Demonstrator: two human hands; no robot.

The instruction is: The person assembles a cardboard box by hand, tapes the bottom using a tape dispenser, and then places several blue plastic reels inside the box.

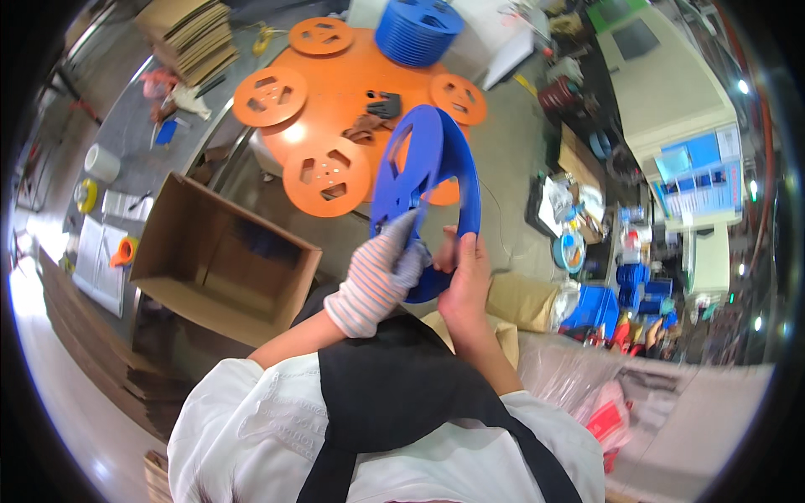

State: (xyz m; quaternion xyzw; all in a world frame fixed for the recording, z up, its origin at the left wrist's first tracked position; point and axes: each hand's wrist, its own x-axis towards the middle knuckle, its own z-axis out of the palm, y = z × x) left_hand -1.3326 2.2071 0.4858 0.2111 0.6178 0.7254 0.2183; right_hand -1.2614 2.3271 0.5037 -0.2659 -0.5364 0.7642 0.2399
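Note:
A blue plastic reel (409, 170) with cut-out flanges is held up on edge before me, partly blurred. My left hand (383, 270), in a striped knit glove, grips it near the hub at its lower left. Bare, my right hand (464, 270) holds the rim of the right-hand flange. Behind the reel is a round orange table (352, 82) with orange discs (327, 177) around its edge, each with cut-outs. A stack of blue reels (419, 34) stands at its far side. Dark clips or small parts (383, 104) lie near its middle.
An open cardboard box (220, 264) stands at my left, dark inside. Beyond it a grey table (132, 182) bears papers, tape rolls and stacked cardboard (188, 44). On the right are a large pale machine (673, 82), a blue bin (591, 308) and brown paper sacks (522, 300).

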